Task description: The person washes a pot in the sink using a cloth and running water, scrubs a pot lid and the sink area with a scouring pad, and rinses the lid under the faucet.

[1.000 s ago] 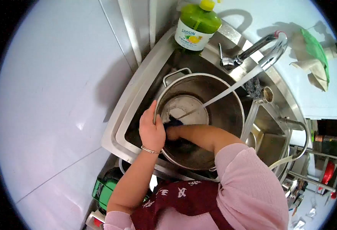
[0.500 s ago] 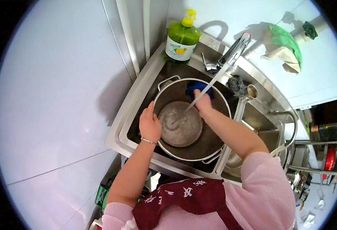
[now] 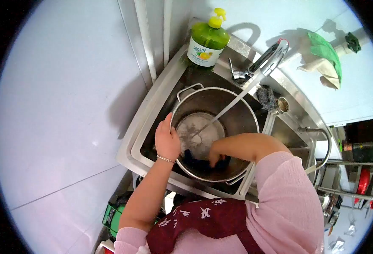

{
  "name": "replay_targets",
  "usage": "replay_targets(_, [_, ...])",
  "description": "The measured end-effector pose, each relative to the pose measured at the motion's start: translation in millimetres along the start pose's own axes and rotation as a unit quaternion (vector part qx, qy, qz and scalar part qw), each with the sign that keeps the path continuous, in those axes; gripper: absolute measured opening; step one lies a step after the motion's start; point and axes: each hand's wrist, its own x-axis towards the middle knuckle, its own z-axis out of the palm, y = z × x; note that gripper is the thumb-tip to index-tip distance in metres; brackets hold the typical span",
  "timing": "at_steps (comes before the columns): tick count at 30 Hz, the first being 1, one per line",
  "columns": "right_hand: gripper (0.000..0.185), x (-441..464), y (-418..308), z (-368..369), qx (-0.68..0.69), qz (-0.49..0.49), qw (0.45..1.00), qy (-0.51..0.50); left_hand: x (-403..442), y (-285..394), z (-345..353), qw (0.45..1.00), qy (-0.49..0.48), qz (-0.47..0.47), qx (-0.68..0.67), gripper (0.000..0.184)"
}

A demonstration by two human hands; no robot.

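In our steel sink [image 3: 130, 146], left of the tap [image 3: 275, 57], our left hand [image 3: 168, 139] clasps the rim of the pot [image 3: 241, 127]; inside, our right hand [image 3: 215, 153] presses a dark cloth [image 3: 195, 160], its finger spread unclear.

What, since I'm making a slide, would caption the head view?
Left hand on pot rim, right hand on dark cloth inside; water pours in.

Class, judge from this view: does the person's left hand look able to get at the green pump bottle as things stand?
Probably, if it lets go of the pot: the left hand is on its rim, and the way past the side handle to the bottle looks free.
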Motion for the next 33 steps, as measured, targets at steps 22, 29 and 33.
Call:
replay_targets(22, [0.046,129,110,-56,-0.288,0.202,0.858,0.374,-2,-6,4,0.998,-0.012,-0.032,-0.045,0.043])
replay_targets(29, [0.041,112,39,0,-0.103,0.074,0.992,0.009,-3,-2,2,0.999,0.006,-0.034,-0.041,0.043])
replay_targets(33, [0.039,104,-34,-12,-0.061,-0.068,0.985,0.145,-2,0,-1,0.998,-0.006,-0.053,-0.038,0.043])
